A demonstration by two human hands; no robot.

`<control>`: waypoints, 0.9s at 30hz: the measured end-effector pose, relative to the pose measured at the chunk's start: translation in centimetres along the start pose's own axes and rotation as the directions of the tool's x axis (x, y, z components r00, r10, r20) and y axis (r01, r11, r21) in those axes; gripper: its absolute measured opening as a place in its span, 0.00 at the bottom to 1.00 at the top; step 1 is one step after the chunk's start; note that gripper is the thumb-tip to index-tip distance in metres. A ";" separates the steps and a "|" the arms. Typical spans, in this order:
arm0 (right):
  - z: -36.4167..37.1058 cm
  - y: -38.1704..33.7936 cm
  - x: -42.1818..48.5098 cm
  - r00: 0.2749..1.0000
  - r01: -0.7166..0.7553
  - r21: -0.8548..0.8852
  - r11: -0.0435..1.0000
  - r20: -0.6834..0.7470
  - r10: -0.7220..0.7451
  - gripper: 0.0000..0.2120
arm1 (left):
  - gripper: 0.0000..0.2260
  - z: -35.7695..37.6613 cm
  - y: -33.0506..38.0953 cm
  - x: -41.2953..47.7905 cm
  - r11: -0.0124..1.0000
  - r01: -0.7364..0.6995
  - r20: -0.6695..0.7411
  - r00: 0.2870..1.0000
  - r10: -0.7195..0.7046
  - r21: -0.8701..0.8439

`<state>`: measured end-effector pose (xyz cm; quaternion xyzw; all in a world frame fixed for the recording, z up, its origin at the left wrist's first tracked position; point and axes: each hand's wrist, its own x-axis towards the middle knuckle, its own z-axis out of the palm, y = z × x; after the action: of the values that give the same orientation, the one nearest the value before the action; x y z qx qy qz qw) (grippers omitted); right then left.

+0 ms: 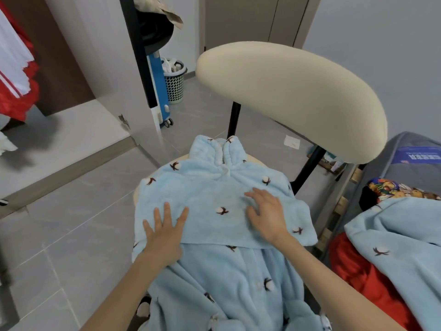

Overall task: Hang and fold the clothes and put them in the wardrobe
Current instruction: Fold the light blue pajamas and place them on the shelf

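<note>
No writing here can be read. The one clear piece of print is a blue label (420,155) on the sloping side of the grey fabric case (396,169) at the right edge. It carries a bold line of white characters with smaller white lines around it, all too blurred to make out, and its right part is cut off by the frame. The small packets (334,163) on the floor beyond the black chair leg show specks of print too small to tell. The paper slip (292,141) on the floor tiles bears only a faint mark
</note>
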<state>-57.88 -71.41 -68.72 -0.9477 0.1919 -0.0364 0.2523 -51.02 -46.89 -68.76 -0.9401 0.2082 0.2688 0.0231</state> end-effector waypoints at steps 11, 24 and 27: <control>-4.5 8.1 -3.1 0.886 -0.421 0.433 0.797 0.009 0.463 0.13 | 0.33 -1.0 10.4 -0.3 0.933 -0.247 -0.107 0.968 0.226 -0.263; -6.5 8.2 1.0 0.900 -0.385 0.494 0.780 0.014 0.436 0.26 | 0.24 -0.6 14.8 3.3 0.978 -0.169 -0.188 0.972 0.144 -0.123; -4.6 10.0 -0.8 0.824 -0.492 0.614 0.617 0.100 0.557 0.21 | 0.24 0.3 15.1 4.2 0.988 -0.120 -0.130 0.986 0.107 -0.095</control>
<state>-62.83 -81.28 -69.63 -0.7109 0.4500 -0.0691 0.5360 -54.09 -62.19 -70.16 -0.9416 0.2483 0.2210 -0.0533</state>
